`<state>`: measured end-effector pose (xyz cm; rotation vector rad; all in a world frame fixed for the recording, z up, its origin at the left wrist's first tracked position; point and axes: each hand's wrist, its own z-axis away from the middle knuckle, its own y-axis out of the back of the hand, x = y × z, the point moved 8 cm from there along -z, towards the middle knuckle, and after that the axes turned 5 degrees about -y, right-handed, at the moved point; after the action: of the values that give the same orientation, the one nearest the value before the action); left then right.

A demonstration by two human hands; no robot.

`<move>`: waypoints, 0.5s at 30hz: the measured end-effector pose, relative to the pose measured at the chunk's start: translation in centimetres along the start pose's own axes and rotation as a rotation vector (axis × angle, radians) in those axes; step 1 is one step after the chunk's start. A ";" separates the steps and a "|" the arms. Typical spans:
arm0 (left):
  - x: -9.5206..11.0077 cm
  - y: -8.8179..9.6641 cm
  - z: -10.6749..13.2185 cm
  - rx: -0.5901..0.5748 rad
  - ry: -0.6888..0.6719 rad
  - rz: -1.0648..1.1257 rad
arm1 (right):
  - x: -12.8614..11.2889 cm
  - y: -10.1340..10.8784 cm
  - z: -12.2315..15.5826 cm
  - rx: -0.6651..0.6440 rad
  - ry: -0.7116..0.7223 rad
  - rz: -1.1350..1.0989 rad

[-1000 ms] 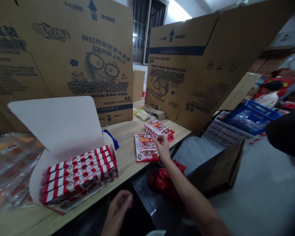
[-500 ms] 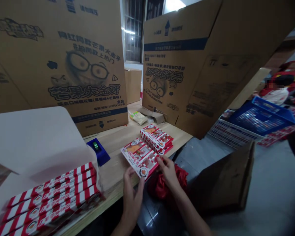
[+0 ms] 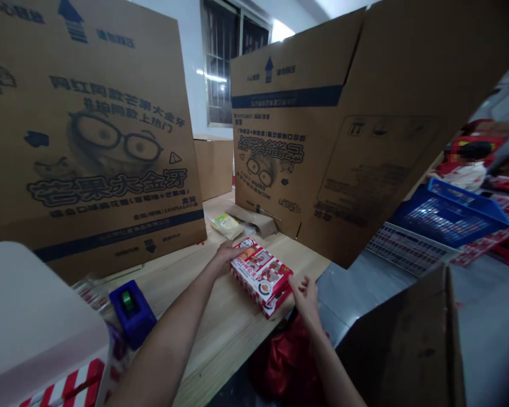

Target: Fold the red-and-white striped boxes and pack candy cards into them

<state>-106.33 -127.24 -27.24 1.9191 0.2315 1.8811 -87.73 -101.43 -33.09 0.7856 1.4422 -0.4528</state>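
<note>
On the wooden table (image 3: 224,333) lies a red-and-white printed snack box pile (image 3: 262,276), tilted across the view. My left hand (image 3: 225,253) touches its far left edge, though I cannot tell whether it grips. My right hand (image 3: 305,298) is beside the near right corner, its fingers apart and holding nothing. Behind my left forearm stands a blue tape dispenser (image 3: 131,312) with a green roll. An open white carton lid (image 3: 36,316) sits at the lower left, above red-and-white striped boxes (image 3: 65,389).
Large printed cardboard sheets (image 3: 93,141) stand along the table's back. A pale packet (image 3: 227,226) lies near them. A red bag (image 3: 286,367) sits below the table edge. A cardboard box (image 3: 402,345) stands right, beyond it a blue crate (image 3: 449,215) and a seated person (image 3: 462,169).
The two separate box piles now form one pile. My left hand has moved from the near edge to the far left edge, my right hand has come off the box, and the view has swung left.
</note>
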 end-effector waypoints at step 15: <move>-2.8 -6.0 5.5 -0.319 0.068 0.199 | 3.3 1.0 1.8 -0.413 -0.503 -0.415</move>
<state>-100.03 -124.13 -32.13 1.7147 -0.2357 1.9714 -85.40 -101.49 -36.23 0.0235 1.1583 -0.5912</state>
